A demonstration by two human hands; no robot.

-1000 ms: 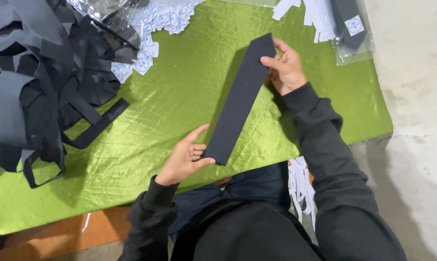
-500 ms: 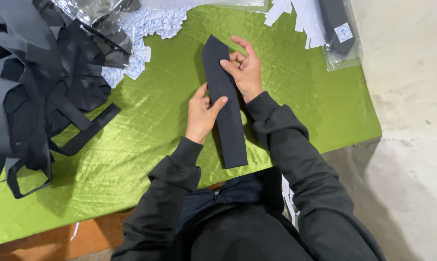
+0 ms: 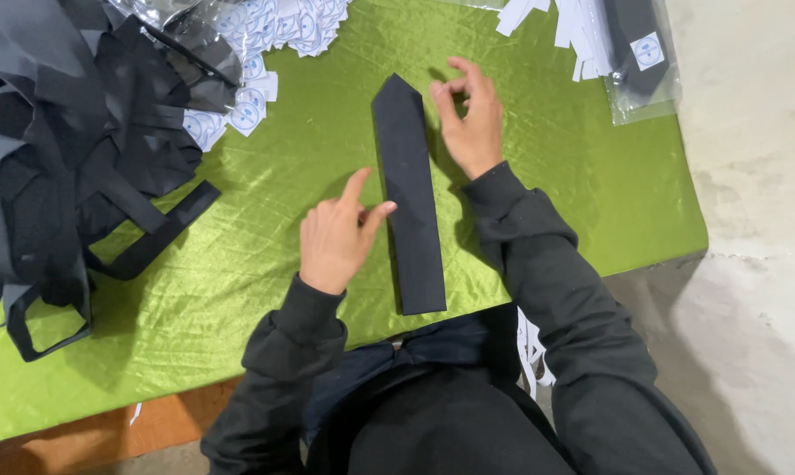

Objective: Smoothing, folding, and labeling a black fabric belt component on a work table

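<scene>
A flat black pointed fabric strip lies lengthwise on the green satin tablecloth, flanked by the left hand and right hand, fingers loosely apart, gripping nothing.

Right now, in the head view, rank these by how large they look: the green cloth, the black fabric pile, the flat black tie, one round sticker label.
1. green cloth
2. black fabric pile, partly cut off by the frame edge
3. flat black tie
4. round sticker label, much the smallest
</scene>
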